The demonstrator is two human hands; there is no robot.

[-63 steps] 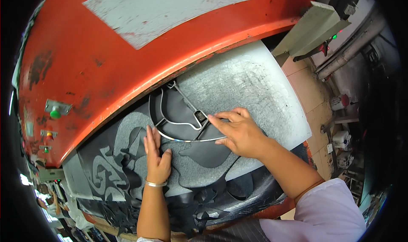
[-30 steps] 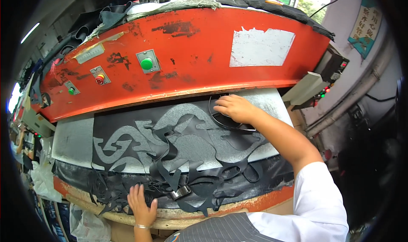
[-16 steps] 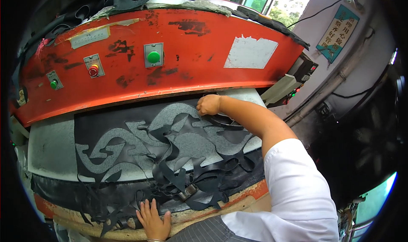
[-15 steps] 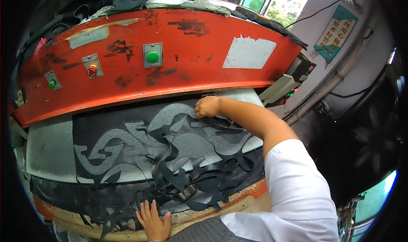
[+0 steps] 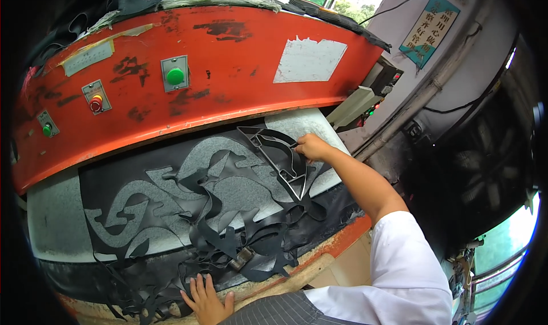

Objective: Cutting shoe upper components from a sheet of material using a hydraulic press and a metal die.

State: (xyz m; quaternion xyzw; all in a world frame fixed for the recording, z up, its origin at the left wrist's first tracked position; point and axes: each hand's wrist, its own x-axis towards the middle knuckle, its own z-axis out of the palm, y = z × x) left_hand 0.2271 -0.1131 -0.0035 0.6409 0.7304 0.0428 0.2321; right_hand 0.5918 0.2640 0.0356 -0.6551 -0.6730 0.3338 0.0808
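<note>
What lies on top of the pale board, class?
A dark sheet, with gaps, loose scraps and, above, a metal frame held in the right hand. The board under the sheet's solid parts is hidden.

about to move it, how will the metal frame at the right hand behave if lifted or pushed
The metal frame will probably stay stiff, since short bars brace its curved walls. It may be light for its size, its walls being thin and its middle open. If pushed, it seems unlikely to roll, given its pointed corners.

Right grip (image 5: 312, 148) on metal frame (image 5: 298, 166) — left grip (image 5: 209, 303) beside scraps (image 5: 221, 242).
</note>
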